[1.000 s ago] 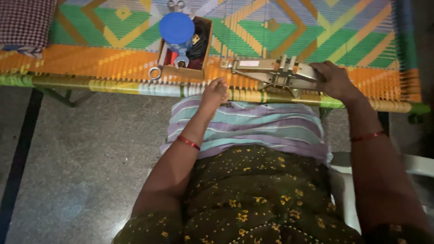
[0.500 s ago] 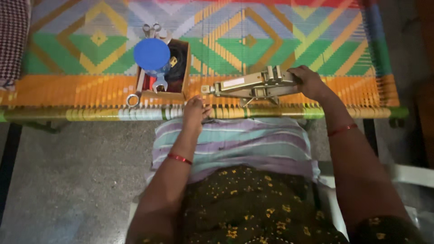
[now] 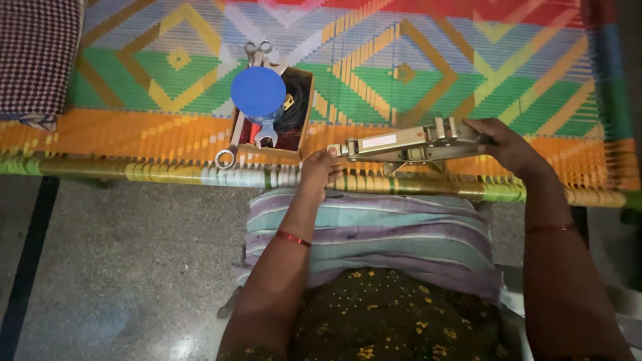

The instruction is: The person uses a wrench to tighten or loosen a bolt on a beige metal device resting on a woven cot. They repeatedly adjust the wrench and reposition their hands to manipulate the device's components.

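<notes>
A woven cot point(image 3: 468, 60) in bright green, orange and red is filling the upper view. A gold-coloured scissor jack point(image 3: 408, 146) is lying along the cot's near edge — tilted slightly. The right hand point(image 3: 505, 144) is grasping the jack's end at 3 o'clock; the left hand point(image 3: 319, 168) is touching its tip at 9 o'clock, fingers curled. At 10 o'clock of the jack, a cardboard box point(image 3: 271, 110) is holding a blue-lidded jar point(image 3: 258, 92) and wrenches — nearby.

You've got 1 scissor jack point(image 3: 408, 145), 1 cardboard box point(image 3: 271, 117), 1 blue lid point(image 3: 258, 92), 2 wrenches approx., 1 pr scissors point(image 3: 258, 49), 1 cushion point(image 3: 37, 57).
</notes>
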